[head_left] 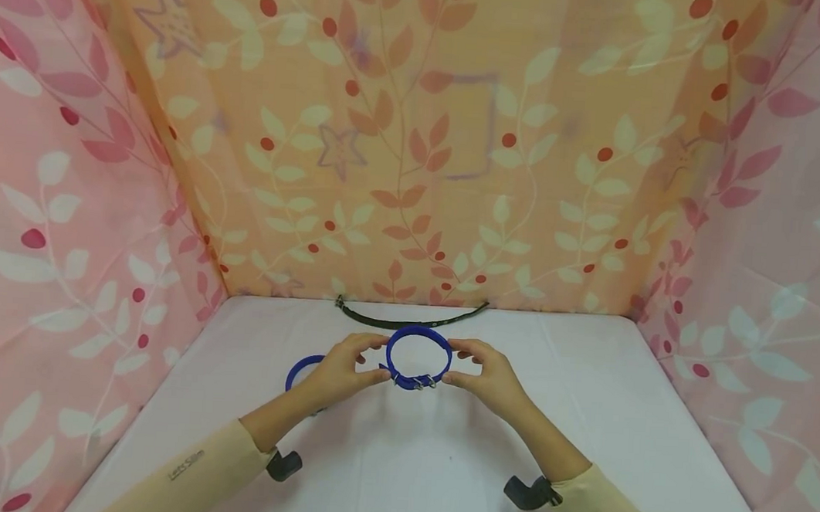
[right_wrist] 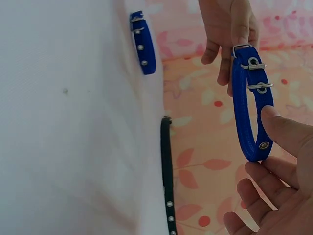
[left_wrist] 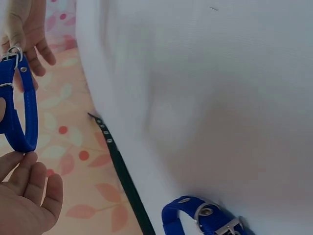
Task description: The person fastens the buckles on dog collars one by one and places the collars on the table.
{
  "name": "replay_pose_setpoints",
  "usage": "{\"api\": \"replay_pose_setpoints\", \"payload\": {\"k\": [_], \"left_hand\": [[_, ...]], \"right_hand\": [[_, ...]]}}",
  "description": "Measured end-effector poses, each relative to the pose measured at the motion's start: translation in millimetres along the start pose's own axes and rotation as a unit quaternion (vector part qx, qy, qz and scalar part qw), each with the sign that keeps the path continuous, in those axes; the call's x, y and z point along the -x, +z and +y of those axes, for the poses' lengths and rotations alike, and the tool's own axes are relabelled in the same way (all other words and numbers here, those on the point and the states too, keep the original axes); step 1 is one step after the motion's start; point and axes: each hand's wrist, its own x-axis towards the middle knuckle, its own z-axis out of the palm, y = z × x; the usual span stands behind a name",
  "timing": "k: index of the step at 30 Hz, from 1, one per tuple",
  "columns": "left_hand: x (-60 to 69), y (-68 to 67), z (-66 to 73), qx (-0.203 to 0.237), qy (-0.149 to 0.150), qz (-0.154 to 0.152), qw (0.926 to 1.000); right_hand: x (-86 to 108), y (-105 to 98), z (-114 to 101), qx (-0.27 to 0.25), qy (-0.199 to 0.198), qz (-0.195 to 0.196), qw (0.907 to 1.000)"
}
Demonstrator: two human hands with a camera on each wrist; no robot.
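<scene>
A blue dog collar point(head_left: 418, 331), buckled into a loop with metal rings and eyelets, is held up above the table between both hands. My left hand point(head_left: 341, 368) pinches its left side between thumb and fingers. On the opposite side, my right hand point(head_left: 492, 378) pinches it the same way; the right wrist view shows the thumb on the outer band of the collar point(right_wrist: 238, 110). A second blue collar point(left_wrist: 215, 221), also looped, lies on the table, partly hidden behind the left forearm in the head view.
A dark green collar point(head_left: 379, 322) with eyelets lies stretched out along the table's back edge. The white-covered table point(head_left: 412, 473) is enclosed by floral cloth at the back point(head_left: 402, 132) and both sides. Dark wrist-worn pieces point(head_left: 528, 493) sit at both sleeves.
</scene>
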Motion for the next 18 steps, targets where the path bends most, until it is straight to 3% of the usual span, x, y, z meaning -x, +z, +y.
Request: {"api": "replay_pose_setpoints", "payload": {"k": [10,18], "left_hand": [[-7.2,10.3,-15.1,0.005,-0.021,-0.016,0.9996],[-15.7,16.7,-24.9,-0.022,-0.034,-0.022,0.9989]], "right_hand": [[-6.1,9,15,0.004,0.014,-0.007,0.9999],[-14.3,13,25,0.025,0.009,-0.016,0.9995]]}}
